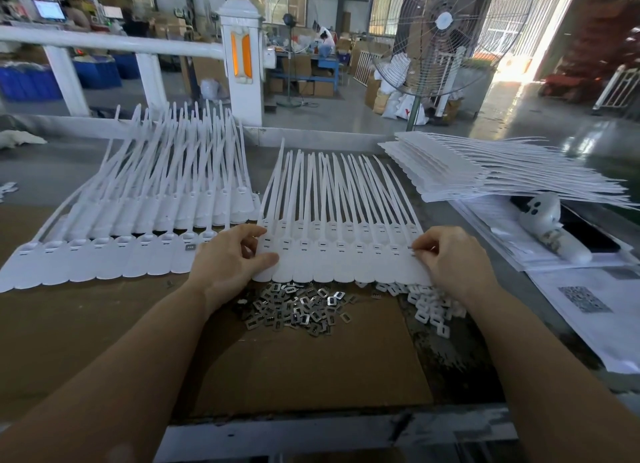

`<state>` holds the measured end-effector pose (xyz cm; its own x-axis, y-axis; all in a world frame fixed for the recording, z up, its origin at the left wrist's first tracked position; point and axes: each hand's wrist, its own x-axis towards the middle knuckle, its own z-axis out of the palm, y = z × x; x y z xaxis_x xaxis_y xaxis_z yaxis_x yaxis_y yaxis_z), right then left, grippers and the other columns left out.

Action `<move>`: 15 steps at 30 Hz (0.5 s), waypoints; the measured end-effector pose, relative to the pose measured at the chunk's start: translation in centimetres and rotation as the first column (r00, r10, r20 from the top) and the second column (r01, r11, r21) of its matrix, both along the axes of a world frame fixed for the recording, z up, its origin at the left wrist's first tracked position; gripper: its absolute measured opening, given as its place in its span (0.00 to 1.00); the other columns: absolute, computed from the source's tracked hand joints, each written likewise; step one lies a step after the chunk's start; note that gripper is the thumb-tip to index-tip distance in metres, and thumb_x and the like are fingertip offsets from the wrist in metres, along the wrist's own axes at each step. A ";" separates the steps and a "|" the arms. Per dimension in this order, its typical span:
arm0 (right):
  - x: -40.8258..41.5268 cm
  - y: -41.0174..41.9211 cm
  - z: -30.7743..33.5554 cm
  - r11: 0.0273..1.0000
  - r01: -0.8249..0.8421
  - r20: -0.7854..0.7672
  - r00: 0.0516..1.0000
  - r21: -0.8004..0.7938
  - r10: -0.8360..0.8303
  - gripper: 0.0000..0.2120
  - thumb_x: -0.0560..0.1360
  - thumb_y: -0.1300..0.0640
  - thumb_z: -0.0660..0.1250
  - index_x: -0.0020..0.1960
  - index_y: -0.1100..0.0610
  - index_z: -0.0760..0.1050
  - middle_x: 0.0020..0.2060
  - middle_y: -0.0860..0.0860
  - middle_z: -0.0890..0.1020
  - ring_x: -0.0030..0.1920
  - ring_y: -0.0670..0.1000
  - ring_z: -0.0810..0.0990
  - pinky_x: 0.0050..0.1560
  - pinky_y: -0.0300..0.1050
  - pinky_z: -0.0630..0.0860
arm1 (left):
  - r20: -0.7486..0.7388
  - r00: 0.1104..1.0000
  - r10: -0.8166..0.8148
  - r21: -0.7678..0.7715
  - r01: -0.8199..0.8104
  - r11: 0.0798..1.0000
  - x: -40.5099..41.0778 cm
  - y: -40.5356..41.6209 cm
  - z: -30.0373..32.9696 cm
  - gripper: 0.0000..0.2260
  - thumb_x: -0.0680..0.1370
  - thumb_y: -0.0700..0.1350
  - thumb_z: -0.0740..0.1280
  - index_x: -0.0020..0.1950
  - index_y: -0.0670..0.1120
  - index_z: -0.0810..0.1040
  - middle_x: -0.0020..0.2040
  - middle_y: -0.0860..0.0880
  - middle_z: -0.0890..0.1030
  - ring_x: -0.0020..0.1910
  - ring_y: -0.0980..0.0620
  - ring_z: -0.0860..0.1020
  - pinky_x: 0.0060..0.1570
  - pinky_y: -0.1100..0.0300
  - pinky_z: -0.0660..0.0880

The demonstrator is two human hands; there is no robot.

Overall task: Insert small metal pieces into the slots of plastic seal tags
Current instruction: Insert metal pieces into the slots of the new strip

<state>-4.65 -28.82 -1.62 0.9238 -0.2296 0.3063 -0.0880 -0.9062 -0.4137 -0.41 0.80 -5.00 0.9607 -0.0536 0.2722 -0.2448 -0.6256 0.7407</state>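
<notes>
A joined strip of white plastic seal tags [341, 254] lies flat in front of me, tails pointing away. My left hand [228, 258] pinches the strip's left edge between thumb and fingers. My right hand [450, 254] is at the rightmost tag and pinches a small metal piece [412, 249] against its slot. A heap of small metal pieces [294, 310] lies on the cardboard just below the strip. White plastic clips [429, 306] are piled to the right of the heap.
More tag strips [114, 251] lie overlapped at the left, one with a metal piece in its slot. A stack of tag strips [485, 168] sits at the back right. Printed sheets [595, 303] and a white handheld device [547, 223] lie at the right. Brown cardboard [311, 365] covers the table.
</notes>
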 end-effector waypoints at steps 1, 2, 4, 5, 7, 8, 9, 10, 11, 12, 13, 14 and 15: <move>0.1 -0.1 0.1 1.000 -0.004 -0.014 1.000 0.021 0.005 0.04 0.74 0.58 0.67 0.47 0.53 0.81 0.46 0.49 0.83 0.48 0.51 0.79 0.50 0.45 0.75 | -0.001 1.000 -0.002 0.000 0.002 1.000 0.0 0.0 0.0 0.21 0.71 0.51 0.72 0.63 0.49 0.75 0.42 0.56 0.74 0.42 0.56 0.74 0.46 0.59 0.68; 0.2 -0.2 0.1 0.999 -0.010 -0.022 1.000 0.033 0.011 0.04 0.74 0.58 0.68 0.46 0.53 0.81 0.46 0.49 0.83 0.48 0.50 0.79 0.49 0.44 0.75 | -0.002 1.000 -0.004 0.000 0.004 1.000 0.0 0.0 0.0 0.21 0.71 0.51 0.72 0.63 0.49 0.75 0.42 0.56 0.74 0.42 0.57 0.74 0.46 0.59 0.68; 0.2 -0.2 0.2 0.999 -0.022 -0.026 0.999 0.038 0.023 0.05 0.74 0.58 0.67 0.47 0.52 0.81 0.45 0.48 0.83 0.48 0.49 0.79 0.48 0.41 0.73 | -0.005 1.000 -0.005 -0.002 0.005 1.000 0.0 -0.1 0.0 0.21 0.71 0.51 0.72 0.63 0.49 0.75 0.42 0.56 0.74 0.42 0.56 0.74 0.46 0.59 0.68; 0.2 -0.2 0.2 0.999 -0.026 -0.027 0.999 0.037 0.027 0.05 0.75 0.58 0.67 0.47 0.52 0.81 0.45 0.48 0.83 0.48 0.49 0.79 0.47 0.40 0.72 | -0.003 1.000 -0.004 -0.003 0.004 1.000 0.1 0.0 0.0 0.21 0.71 0.51 0.72 0.63 0.49 0.75 0.42 0.56 0.75 0.42 0.56 0.74 0.46 0.59 0.68; 0.2 -0.2 0.2 0.999 -0.031 -0.027 0.999 0.039 0.032 0.05 0.75 0.57 0.66 0.46 0.52 0.81 0.44 0.47 0.82 0.47 0.49 0.79 0.46 0.40 0.70 | 0.003 1.000 -0.002 0.005 0.002 1.000 0.1 0.0 0.0 0.21 0.71 0.51 0.72 0.63 0.49 0.75 0.42 0.56 0.75 0.43 0.57 0.74 0.46 0.59 0.68; 0.2 -0.2 0.2 0.998 -0.034 -0.025 0.999 0.045 0.035 0.05 0.75 0.57 0.66 0.46 0.52 0.81 0.44 0.47 0.82 0.46 0.49 0.78 0.45 0.39 0.69 | 0.006 1.000 -0.002 0.010 0.002 1.000 0.1 0.0 -0.1 0.21 0.71 0.51 0.72 0.63 0.50 0.75 0.42 0.56 0.75 0.43 0.57 0.74 0.46 0.60 0.68; 0.2 -0.2 0.3 0.998 -0.039 -0.021 0.999 0.054 0.040 0.04 0.74 0.57 0.67 0.45 0.52 0.81 0.43 0.47 0.82 0.46 0.49 0.78 0.45 0.40 0.69 | 0.007 1.000 -0.002 0.014 0.002 1.000 0.1 0.0 -0.1 0.21 0.71 0.52 0.72 0.63 0.50 0.75 0.42 0.56 0.75 0.43 0.57 0.74 0.46 0.60 0.68; 0.1 -0.2 0.3 0.997 -0.042 -0.015 0.999 0.064 0.043 0.04 0.74 0.57 0.67 0.44 0.52 0.81 0.42 0.47 0.82 0.45 0.49 0.78 0.45 0.41 0.70 | 0.009 1.000 -0.004 0.016 0.003 1.000 0.1 0.0 -0.1 0.21 0.71 0.52 0.72 0.63 0.49 0.75 0.42 0.56 0.75 0.43 0.57 0.74 0.46 0.59 0.68; 0.1 -0.2 0.3 0.996 -0.044 -0.009 0.999 0.074 0.045 0.03 0.73 0.57 0.68 0.43 0.52 0.80 0.42 0.48 0.82 0.45 0.49 0.78 0.46 0.42 0.72 | 0.012 1.000 -0.004 0.018 0.004 1.000 0.1 0.0 -0.1 0.22 0.71 0.52 0.72 0.63 0.49 0.75 0.43 0.57 0.75 0.43 0.57 0.74 0.46 0.59 0.68; 0.1 -0.2 0.3 0.996 -0.045 -0.006 0.999 0.081 0.046 0.03 0.73 0.57 0.68 0.44 0.52 0.80 0.42 0.48 0.82 0.45 0.49 0.78 0.48 0.44 0.74 | 0.015 1.000 -0.004 0.018 0.003 1.000 0.1 0.0 -0.1 0.22 0.71 0.52 0.72 0.63 0.49 0.75 0.43 0.57 0.75 0.43 0.57 0.74 0.46 0.60 0.68; 0.1 -0.2 0.3 0.996 -0.044 -0.009 0.999 0.083 0.044 0.03 0.73 0.57 0.68 0.44 0.52 0.81 0.42 0.48 0.82 0.46 0.49 0.79 0.49 0.46 0.75 | 0.017 1.000 -0.001 0.018 0.001 1.000 0.1 0.0 -0.1 0.22 0.71 0.52 0.72 0.63 0.49 0.75 0.43 0.57 0.75 0.43 0.58 0.74 0.46 0.60 0.68; 0.1 -0.2 0.2 0.996 -0.042 -0.014 0.999 0.083 0.043 0.03 0.73 0.57 0.68 0.45 0.52 0.81 0.43 0.48 0.82 0.46 0.49 0.79 0.50 0.46 0.75 | 0.018 1.000 0.001 0.018 -0.001 1.000 0.2 0.0 -0.1 0.22 0.71 0.52 0.72 0.63 0.49 0.75 0.43 0.57 0.74 0.42 0.59 0.73 0.46 0.60 0.67; 0.2 -0.2 0.2 0.996 -0.039 -0.021 0.999 0.083 0.041 0.03 0.73 0.57 0.68 0.45 0.52 0.81 0.44 0.49 0.82 0.47 0.49 0.79 0.51 0.46 0.75 | 0.018 1.000 0.002 0.019 -0.003 1.000 0.2 0.0 -0.1 0.22 0.71 0.52 0.72 0.63 0.49 0.75 0.42 0.58 0.74 0.42 0.60 0.73 0.46 0.61 0.67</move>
<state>-4.47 -29.06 -1.39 0.9393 -0.2156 0.2669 -0.0621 -0.8720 -0.4856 -0.21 0.84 -5.13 0.9558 -0.0563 0.2885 -0.2563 -0.6401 0.7243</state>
